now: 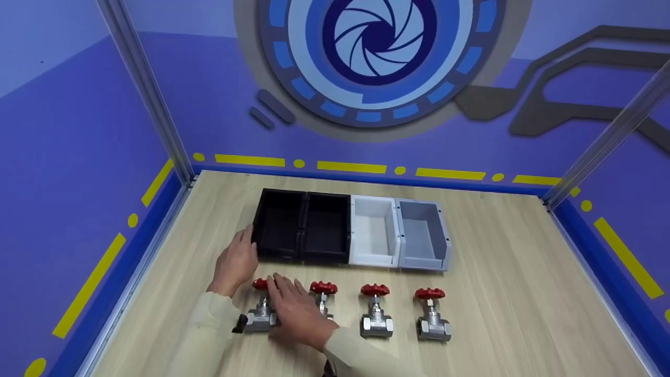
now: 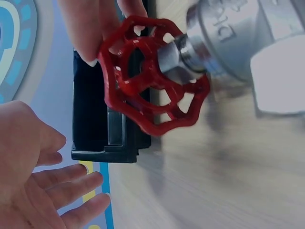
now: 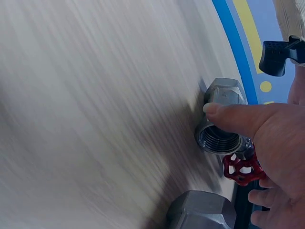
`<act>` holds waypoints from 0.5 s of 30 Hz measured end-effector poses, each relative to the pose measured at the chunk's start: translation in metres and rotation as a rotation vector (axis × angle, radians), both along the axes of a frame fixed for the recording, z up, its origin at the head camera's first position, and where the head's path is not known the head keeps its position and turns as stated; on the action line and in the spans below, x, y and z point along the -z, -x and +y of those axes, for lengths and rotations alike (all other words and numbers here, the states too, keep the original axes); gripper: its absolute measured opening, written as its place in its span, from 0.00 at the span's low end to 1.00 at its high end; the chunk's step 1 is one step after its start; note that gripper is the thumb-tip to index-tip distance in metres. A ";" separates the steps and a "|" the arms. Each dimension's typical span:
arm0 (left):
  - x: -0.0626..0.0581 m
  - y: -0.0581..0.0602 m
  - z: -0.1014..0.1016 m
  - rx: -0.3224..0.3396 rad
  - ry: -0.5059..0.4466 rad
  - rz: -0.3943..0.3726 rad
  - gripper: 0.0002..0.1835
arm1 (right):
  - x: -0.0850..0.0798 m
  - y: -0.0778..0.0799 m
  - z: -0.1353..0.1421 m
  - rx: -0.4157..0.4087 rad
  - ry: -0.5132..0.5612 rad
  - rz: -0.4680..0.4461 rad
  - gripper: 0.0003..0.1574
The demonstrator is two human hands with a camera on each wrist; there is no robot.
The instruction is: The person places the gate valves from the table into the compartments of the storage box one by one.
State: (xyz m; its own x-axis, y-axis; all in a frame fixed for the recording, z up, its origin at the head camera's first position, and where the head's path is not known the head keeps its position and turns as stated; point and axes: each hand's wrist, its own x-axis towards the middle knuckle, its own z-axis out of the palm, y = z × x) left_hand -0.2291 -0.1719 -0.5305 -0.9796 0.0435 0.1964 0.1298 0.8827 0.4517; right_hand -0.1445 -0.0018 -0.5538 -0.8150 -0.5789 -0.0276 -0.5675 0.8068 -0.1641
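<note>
My left hand [image 1: 238,262] rests at the left side of the outer black bin [image 1: 280,220], fingertips right at its wall; the left wrist view shows its fingers loosely spread. My right hand [image 1: 298,311] lies over the leftmost metal valve [image 1: 256,320], fingers nearly straight beside its red handwheel [image 2: 138,85]. In the right wrist view, the thumb [image 3: 233,117] touches the valve's body near its threaded opening. The second valve [image 1: 323,301] is partly hidden behind the right hand. A third valve [image 1: 376,324] and one further right [image 1: 433,329] stand with their red handwheels towards the bins.
Joined in a row behind the valves are the outer black bin, another black bin [image 1: 325,230], a white bin [image 1: 372,230] and a grey bin [image 1: 421,235]. Blue printed panels [image 1: 209,104] and metal posts [image 1: 149,89] enclose the wooden table [image 1: 502,293].
</note>
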 end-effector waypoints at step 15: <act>0.005 0.009 -0.002 0.008 -0.002 -0.052 0.27 | 0.002 -0.001 -0.005 0.012 -0.049 0.010 0.73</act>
State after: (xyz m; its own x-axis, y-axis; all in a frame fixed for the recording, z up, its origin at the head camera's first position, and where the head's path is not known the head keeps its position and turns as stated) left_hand -0.2386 -0.1742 -0.5353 -0.9880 0.0510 0.1459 0.1134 0.8806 0.4601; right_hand -0.1434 -0.0070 -0.5560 -0.8219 -0.5676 -0.0476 -0.5595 0.8203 -0.1188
